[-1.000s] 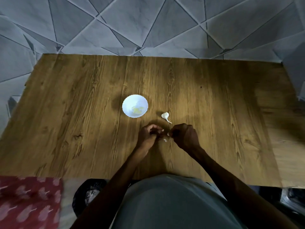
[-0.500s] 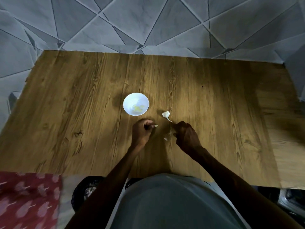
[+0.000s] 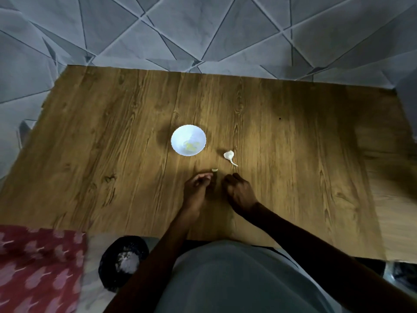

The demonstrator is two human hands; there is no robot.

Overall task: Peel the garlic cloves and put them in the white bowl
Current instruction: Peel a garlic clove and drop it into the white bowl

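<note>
The white bowl (image 3: pixel 180 133) stands on the wooden table (image 3: pixel 112 168), with yellowish peeled garlic (image 3: pixel 191 146) lying in its bottom. A white garlic piece with a thin stem (image 3: pixel 229 155) lies to the bowl's right. My left hand (image 3: pixel 197 188) is just in front of the bowl, and a small garlic clove (image 3: pixel 214 170) pokes out at its fingertips. My right hand (image 3: pixel 238 190) sits close beside it with its fingers curled under; nothing shows in it.
Below the table's near edge on the left is a dark round container (image 3: pixel 123 263) with pale scraps inside. A red patterned cloth (image 3: pixel 33 267) lies further left. Grey tiled floor (image 3: pixel 203 30) surrounds the table.
My hands separated after peeling together. My left hand carried the clove forward towards the bowl. My right hand let small peel bits fall and stayed near the table.
</note>
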